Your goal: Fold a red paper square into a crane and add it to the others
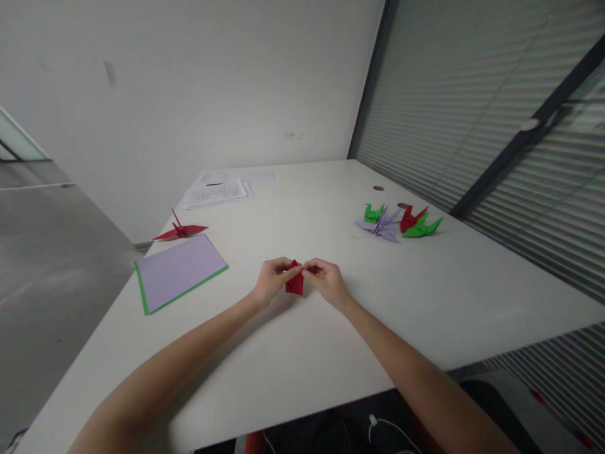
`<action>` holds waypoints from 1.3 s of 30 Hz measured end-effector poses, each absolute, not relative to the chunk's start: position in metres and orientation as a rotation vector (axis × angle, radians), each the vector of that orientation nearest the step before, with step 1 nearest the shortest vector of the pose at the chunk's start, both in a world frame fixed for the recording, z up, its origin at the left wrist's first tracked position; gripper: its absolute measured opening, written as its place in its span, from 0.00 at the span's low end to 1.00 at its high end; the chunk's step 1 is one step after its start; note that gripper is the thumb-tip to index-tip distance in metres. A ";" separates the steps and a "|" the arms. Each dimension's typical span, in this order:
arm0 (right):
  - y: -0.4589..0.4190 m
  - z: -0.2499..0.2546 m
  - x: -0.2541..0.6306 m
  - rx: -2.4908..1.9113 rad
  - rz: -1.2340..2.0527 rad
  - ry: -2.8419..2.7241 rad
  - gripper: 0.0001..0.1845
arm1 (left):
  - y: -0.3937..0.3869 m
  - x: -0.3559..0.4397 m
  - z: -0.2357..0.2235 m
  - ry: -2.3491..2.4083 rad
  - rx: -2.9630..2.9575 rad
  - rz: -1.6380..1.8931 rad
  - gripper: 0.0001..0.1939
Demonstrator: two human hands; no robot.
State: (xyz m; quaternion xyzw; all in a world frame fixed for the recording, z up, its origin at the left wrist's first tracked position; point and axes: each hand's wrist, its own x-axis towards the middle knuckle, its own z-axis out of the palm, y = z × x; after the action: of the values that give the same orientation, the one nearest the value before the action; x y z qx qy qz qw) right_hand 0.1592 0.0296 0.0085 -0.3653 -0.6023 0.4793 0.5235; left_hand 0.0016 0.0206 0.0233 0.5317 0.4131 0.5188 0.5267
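Observation:
A small folded piece of red paper (295,284) sits at the middle of the white table (293,353), held between both hands. My left hand (273,280) pinches its upper left edge with thumb and fingers closed. My right hand (325,280) pinches the upper right edge the same way. The fingertips of the two hands almost meet above the paper. The lower part of the red paper shows below the fingers.
A stack of lilac and green paper sheets (178,271) lies to the left. A red paper crane (180,231) stands behind it. Printed white sheets (217,192) lie farther back. Several folded cranes, green, lilac and red (399,222), sit at the right near the blinds.

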 end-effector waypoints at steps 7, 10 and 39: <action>0.029 0.010 0.161 -0.873 1.130 -1.463 0.10 | 0.021 0.001 0.027 1.006 1.301 1.250 0.16; 0.028 0.011 0.161 -0.875 1.093 -1.490 0.10 | 0.022 0.000 0.025 1.005 1.328 1.259 0.16; 0.026 0.011 0.163 -0.852 0.793 -1.664 0.06 | 0.022 -0.001 0.027 0.961 1.354 1.242 0.15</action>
State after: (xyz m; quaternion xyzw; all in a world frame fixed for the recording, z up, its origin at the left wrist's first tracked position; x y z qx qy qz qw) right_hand 0.1630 0.0257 0.0105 -0.3566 -0.6961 0.3316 0.5275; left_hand -0.0012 0.0218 0.0267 0.5622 0.3989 0.5154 0.5091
